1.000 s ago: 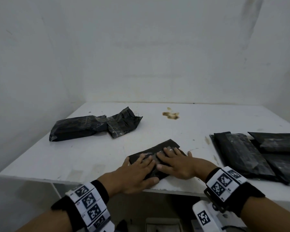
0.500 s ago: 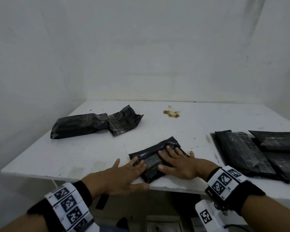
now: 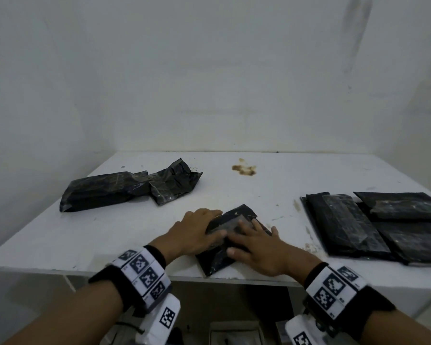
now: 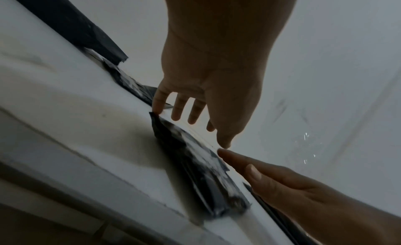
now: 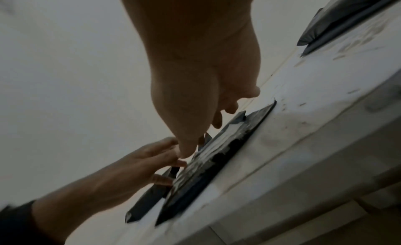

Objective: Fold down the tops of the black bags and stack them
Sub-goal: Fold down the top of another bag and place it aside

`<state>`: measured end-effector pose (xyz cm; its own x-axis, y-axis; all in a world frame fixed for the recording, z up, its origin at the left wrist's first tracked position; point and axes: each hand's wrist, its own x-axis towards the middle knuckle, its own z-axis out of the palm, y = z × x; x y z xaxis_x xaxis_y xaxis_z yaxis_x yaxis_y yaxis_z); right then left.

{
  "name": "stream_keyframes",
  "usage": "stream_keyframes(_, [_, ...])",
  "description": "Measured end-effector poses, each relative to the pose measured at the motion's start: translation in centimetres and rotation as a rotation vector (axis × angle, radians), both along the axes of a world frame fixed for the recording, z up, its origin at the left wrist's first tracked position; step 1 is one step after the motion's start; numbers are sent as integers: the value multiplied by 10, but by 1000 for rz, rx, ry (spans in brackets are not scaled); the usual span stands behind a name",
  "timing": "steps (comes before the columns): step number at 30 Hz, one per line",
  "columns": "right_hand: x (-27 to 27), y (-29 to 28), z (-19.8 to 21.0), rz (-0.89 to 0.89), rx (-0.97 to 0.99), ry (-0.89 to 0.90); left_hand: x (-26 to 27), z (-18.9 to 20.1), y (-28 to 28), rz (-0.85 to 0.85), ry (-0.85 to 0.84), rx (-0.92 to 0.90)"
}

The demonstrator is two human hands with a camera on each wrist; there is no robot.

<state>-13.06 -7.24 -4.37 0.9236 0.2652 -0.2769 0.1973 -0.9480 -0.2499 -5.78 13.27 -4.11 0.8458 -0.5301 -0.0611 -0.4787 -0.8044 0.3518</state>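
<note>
A small black bag (image 3: 239, 215) lies near the front edge of the white table (image 3: 259, 192), one end reaching that edge. My left hand (image 3: 204, 227) arches over the bag's left end, fingers curled down past its edge and thumb on top. The right hand (image 3: 254, 242) lies flat on the bag with its fingers straight and spread. The left wrist view has the bag (image 4: 195, 163) with one corner lifted by my little finger. The right wrist view shows a dark flap (image 5: 149, 195) between my left fingers and thumb.
A long black bag with a crumpled open top (image 3: 115, 190) lies at the far left. Several flat black bags (image 3: 353, 225) lie overlapping at the right. A brown stain (image 3: 244, 168) marks the table's back. White walls close the left and the rear.
One second ago both hands lay flat on the bag. The left hand then slid off to the left and is now back over the bag's left end, fingers curled. The bag has turned slightly.
</note>
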Motion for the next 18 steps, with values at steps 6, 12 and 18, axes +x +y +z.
stream_keyframes(6, [-2,-5,-7,-2,-123,77,-3,-7,-12,7,26,183])
stream_keyframes(12, [3,-10,-8,8,-117,104,-2,-12,10,22,131,326])
stream_keyframes(18, [2,-11,2,0,9,80,-3,-8,16,62,158,321])
